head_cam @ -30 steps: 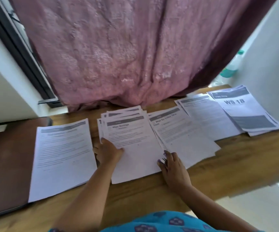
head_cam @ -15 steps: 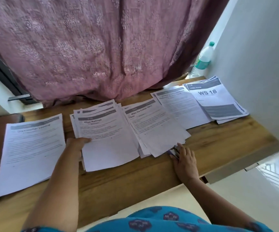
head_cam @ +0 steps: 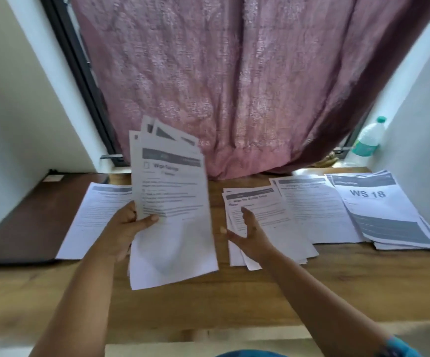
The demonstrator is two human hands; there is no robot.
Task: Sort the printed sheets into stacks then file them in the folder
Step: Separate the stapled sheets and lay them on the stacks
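The left hand [head_cam: 126,228] grips the loose, floppy sheaf of sheets [head_cam: 172,212] at its left edge, lifted above the worktop [head_cam: 208,300] centre; the right hand [head_cam: 250,235], fingers spread, could steady its sagging right edge.

White printed sheets [head_cam: 319,212] with grey header bands and black type lie on a honey-brown wood-grain table [head_cam: 208,300]; one stack's top sheet [head_cam: 389,215] carries a dark grey block; a dusty-pink curtain [head_cam: 221,73] shows a faint floral pattern; a dark brown folder [head_cam: 28,222] lies at left; a clear bottle [head_cam: 368,137] bears a teal cap and label; teal patterned sleeve [head_cam: 397,347].
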